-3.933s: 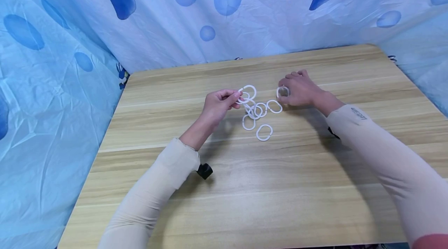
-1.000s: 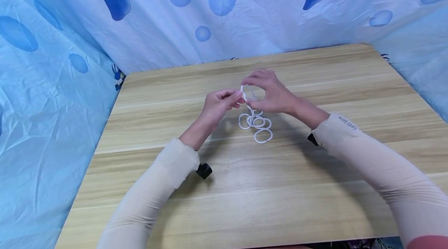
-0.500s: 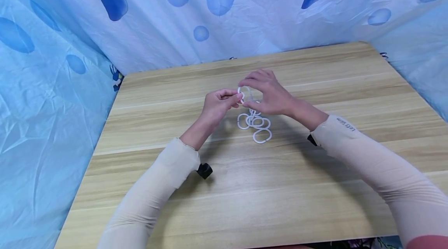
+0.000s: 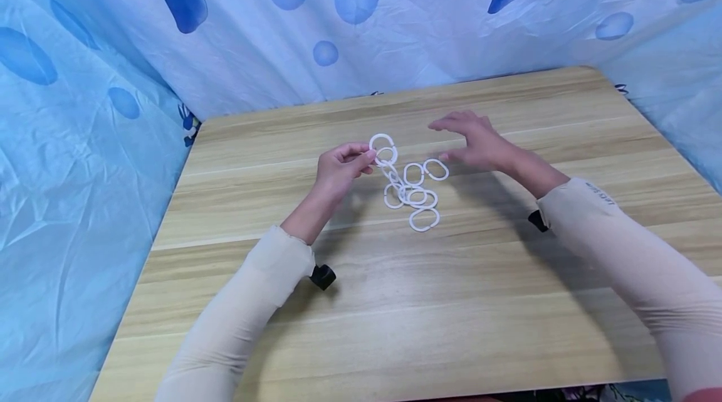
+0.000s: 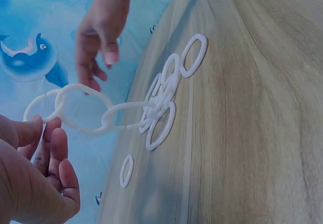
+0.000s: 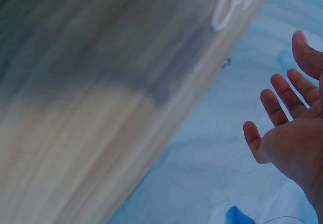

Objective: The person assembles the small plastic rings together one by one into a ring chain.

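A chain of linked white plastic rings (image 4: 403, 185) hangs from my left hand (image 4: 368, 158), which pinches the top rings (image 4: 383, 150) above the wooden table (image 4: 395, 301). The chain's lower rings lie heaped on the wood (image 4: 416, 200). In the left wrist view the raised rings (image 5: 81, 108) run from my left hand (image 5: 43, 133) down to the heap (image 5: 164, 95). My right hand (image 4: 451, 138) hovers open with spread fingers just right of the rings, holding nothing. The right wrist view shows this right hand (image 6: 282, 98) with an empty palm, and rings (image 6: 234, 2) far off.
A blue curtain with darker blue spots (image 4: 361, 26) surrounds the table at the back and both sides. A single ring (image 5: 126, 171) lies near the table's edge in the left wrist view. Small black straps (image 4: 323, 276) sit under both wrists.
My right hand let go of the ring it had brought to the chain's top, opened and drew away to the right. The left hand keeps pinching the chain and has shifted slightly left.
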`<state>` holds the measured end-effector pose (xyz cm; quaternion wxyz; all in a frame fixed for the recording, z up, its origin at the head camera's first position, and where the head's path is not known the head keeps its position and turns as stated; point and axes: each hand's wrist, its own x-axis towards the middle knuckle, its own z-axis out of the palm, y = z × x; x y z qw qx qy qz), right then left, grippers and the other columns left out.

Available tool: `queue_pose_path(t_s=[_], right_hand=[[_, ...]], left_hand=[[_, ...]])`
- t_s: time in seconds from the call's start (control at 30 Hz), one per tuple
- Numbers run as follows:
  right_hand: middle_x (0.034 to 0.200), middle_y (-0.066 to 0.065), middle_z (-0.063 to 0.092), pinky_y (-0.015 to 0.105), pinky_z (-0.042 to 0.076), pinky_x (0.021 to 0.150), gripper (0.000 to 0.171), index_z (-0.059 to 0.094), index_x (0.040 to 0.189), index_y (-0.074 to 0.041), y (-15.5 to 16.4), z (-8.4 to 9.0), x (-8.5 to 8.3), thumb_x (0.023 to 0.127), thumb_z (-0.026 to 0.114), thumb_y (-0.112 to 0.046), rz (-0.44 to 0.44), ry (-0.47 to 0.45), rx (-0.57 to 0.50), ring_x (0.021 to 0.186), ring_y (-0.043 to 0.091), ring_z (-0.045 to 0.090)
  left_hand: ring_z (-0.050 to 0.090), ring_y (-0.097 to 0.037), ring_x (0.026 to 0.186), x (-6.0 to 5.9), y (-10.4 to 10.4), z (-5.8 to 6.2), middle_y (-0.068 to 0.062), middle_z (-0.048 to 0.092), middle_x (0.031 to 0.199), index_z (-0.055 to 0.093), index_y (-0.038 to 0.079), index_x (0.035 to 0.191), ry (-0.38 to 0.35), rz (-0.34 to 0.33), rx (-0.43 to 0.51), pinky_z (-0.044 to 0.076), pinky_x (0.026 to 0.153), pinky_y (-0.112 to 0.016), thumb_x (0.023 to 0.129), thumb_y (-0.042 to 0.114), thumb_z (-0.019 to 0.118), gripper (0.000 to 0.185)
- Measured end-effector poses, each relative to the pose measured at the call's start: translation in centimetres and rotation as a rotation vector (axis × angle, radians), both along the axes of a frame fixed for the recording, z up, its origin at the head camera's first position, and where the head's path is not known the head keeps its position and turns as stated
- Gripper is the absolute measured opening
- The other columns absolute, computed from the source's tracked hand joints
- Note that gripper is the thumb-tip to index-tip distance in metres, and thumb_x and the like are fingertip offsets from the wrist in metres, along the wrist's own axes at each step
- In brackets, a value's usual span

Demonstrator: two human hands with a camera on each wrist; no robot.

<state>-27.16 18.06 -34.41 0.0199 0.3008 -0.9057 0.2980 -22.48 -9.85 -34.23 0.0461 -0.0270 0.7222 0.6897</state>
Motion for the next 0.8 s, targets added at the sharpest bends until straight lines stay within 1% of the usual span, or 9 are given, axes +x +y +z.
queue_pose_path(t_s=[0.07,0.13,0.27,0.33,0.37,0.47,0.57,0.63,0.8], right_hand=[[0.132,0.016,0.054,0.061,0.022,0.095,0.061,0.055,0.133,-0.005,0.3,-0.5,-0.2,0.077,0.079,-0.007,0.000,-0.024,0.026,0.125,0.037,0.038],[0.130,0.016,0.055,0.061,0.023,0.093,0.062,0.055,0.133,-0.005,0.4,-1.0,-0.4,0.076,0.080,-0.008,0.002,-0.039,0.046,0.123,0.037,0.039],[0.127,0.016,0.056,0.060,0.024,0.090,0.064,0.055,0.133,-0.005,0.5,-1.4,-0.6,0.075,0.081,-0.008,0.019,-0.062,0.078,0.121,0.039,0.040],[0.127,0.016,0.056,0.060,0.024,0.090,0.065,0.055,0.133,-0.006,0.5,-1.7,-0.6,0.075,0.081,-0.008,0.029,-0.079,0.100,0.120,0.039,0.041],[0.126,0.015,0.056,0.060,0.024,0.090,0.065,0.055,0.134,-0.006,0.5,-1.8,-0.7,0.074,0.082,-0.008,0.034,-0.084,0.111,0.119,0.038,0.041],[0.127,0.015,0.055,0.060,0.024,0.091,0.067,0.055,0.134,-0.007,0.4,-2.2,-0.7,0.073,0.083,-0.011,0.050,-0.108,0.138,0.117,0.036,0.041],[0.128,0.015,0.054,0.060,0.023,0.093,0.068,0.055,0.133,-0.007,0.2,-2.6,-0.6,0.072,0.083,-0.014,0.067,-0.119,0.162,0.117,0.036,0.041],[0.128,0.016,0.053,0.060,0.023,0.093,0.067,0.055,0.134,-0.007,0.0,-2.8,-0.5,0.073,0.083,-0.015,0.076,-0.123,0.183,0.117,0.036,0.040],[0.128,0.014,0.052,0.057,0.025,0.091,0.064,0.055,0.135,-0.008,-0.1,-3.2,-0.4,0.077,0.080,-0.015,0.087,-0.119,0.222,0.115,0.033,0.039]], left_hand=[[0.065,-0.013,0.069,0.1,-0.1,0.0,-0.009,0.071,0.086,0.070,0.004,0.102,-0.004,0.004,-0.002,0.050,0.072,-0.024,0.087,0.014,0.073,0.019],[0.065,-0.014,0.070,0.2,-0.3,0.0,-0.008,0.071,0.087,0.070,0.004,0.103,-0.007,0.007,-0.003,0.051,0.074,-0.026,0.087,0.014,0.072,0.019],[0.064,-0.012,0.069,0.2,-0.5,0.1,-0.005,0.071,0.085,0.070,0.004,0.103,-0.007,0.011,0.002,0.049,0.086,-0.039,0.088,0.014,0.072,0.019],[0.064,-0.011,0.068,0.2,-0.5,0.1,-0.004,0.071,0.084,0.069,0.004,0.103,-0.008,0.009,0.004,0.047,0.091,-0.045,0.088,0.014,0.072,0.019],[0.064,-0.011,0.068,0.2,-0.5,0.2,-0.005,0.071,0.084,0.069,0.004,0.103,-0.007,0.007,0.003,0.047,0.091,-0.045,0.088,0.014,0.072,0.019],[0.064,-0.010,0.067,0.2,-0.4,0.3,-0.014,0.071,0.093,0.069,0.004,0.103,-0.006,0.003,-0.002,0.048,0.087,-0.041,0.088,0.015,0.072,0.019],[0.064,-0.011,0.067,0.2,-0.4,0.3,-0.020,0.069,0.100,0.069,0.004,0.103,-0.001,0.003,-0.004,0.050,0.078,-0.031,0.088,0.015,0.072,0.018],[0.064,-0.011,0.067,0.2,-0.3,0.3,-0.019,0.070,0.098,0.069,0.004,0.103,0.002,0.003,-0.003,0.050,0.075,-0.028,0.088,0.014,0.072,0.018],[0.064,-0.011,0.067,0.1,-0.2,0.2,-0.006,0.071,0.085,0.069,0.004,0.103,0.001,-0.008,0.007,0.049,0.073,-0.025,0.088,0.014,0.072,0.019]])
